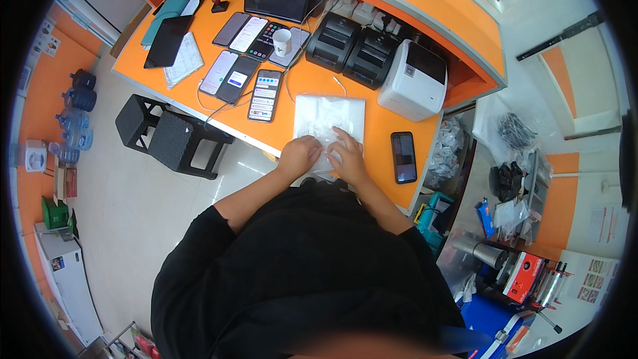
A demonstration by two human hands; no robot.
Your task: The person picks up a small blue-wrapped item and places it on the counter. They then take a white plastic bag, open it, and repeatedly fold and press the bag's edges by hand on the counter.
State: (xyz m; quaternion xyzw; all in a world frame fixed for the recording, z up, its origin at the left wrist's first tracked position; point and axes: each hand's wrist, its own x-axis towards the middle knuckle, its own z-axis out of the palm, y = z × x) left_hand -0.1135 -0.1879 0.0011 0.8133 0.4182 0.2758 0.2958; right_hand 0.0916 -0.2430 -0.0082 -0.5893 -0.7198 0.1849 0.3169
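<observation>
On the orange desk (279,132) in front of me lies a flat white sheet or bag (329,104). Crumpled clear plastic (321,127) covers its near half. My left hand (301,154) has its fingers curled on the plastic at the left edge. From the right, my right hand (348,157) rests over the plastic with its fingers spread and the index finger stretched forward. What lies under the clear plastic cannot be made out. A dark smartphone (403,157) is to the right of my right hand, and a lit smartphone (264,95) lies beyond my left.
Several more phones (232,77) lie at the back left, with a paper cup (282,42) standing on one. A tablet (168,42) is farther left. Two black devices (351,50) and a white label printer (414,80) line the back right. Loose cables cross the desk. Black stools (174,139) stand beside it.
</observation>
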